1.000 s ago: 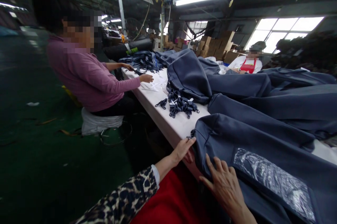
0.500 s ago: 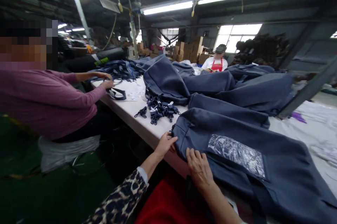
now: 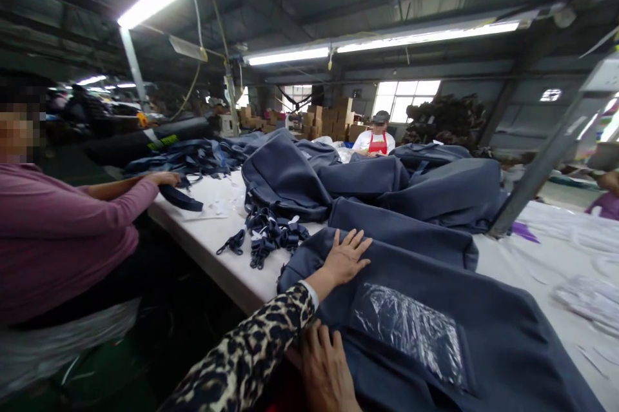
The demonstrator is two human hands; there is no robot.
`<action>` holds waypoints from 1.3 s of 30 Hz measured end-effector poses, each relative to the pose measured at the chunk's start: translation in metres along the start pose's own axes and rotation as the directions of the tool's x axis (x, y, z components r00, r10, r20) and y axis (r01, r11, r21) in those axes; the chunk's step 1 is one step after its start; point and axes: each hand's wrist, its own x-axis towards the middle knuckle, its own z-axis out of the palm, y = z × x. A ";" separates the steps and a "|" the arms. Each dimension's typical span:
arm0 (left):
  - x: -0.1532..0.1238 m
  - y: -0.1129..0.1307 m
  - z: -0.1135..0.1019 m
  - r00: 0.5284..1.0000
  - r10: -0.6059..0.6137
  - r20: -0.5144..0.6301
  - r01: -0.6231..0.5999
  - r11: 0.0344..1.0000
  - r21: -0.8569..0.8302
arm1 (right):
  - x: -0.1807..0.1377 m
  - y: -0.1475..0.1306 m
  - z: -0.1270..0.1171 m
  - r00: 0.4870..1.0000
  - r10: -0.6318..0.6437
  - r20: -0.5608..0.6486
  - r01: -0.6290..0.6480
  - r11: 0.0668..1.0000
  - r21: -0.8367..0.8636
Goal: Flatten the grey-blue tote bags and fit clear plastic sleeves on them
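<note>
A large dark blue bag (image 3: 503,296) with a clear plastic window (image 3: 411,331) lies across the table in front of me. My left hand (image 3: 345,258), in a leopard-print sleeve, rests flat on its top near the left end, fingers spread. At the bag's near edge is my right hand (image 3: 329,363), its fingers bent against the fabric; the thumb is hidden. Beyond my left hand sits a heap of short dark straps with clips (image 3: 271,231).
More dark blue bags (image 3: 285,173) are piled behind. A co-worker in a pink top (image 3: 62,238) handles a dark strap (image 3: 181,198) at the left. A slanted metal post (image 3: 536,167) rises on the right. Another person in a red apron (image 3: 378,143) is at the far side.
My left hand has left the bag's end corner and now lies spread on its top. My right hand remains at the near edge. The view has turned right and tilted up somewhat.
</note>
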 end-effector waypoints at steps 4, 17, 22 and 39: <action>0.007 -0.024 0.033 0.999 -0.017 0.046 0.016 0.999 0.031 | 0.002 -0.001 0.003 1.000 -0.013 0.002 0.013 1.000 -0.016; 0.007 -0.036 0.072 0.967 -0.066 0.245 0.081 0.996 -0.050 | -0.004 0.000 0.010 0.999 0.010 0.053 -0.012 0.999 0.032; 0.005 -0.033 0.075 0.973 -0.083 0.214 0.091 0.996 -0.026 | 0.040 0.088 -0.081 0.957 -0.230 0.176 0.154 0.919 0.364; 0.013 -0.034 0.088 0.952 -0.047 0.301 0.006 0.991 0.136 | -0.078 0.345 -0.061 0.684 0.617 0.389 -0.610 0.777 -0.159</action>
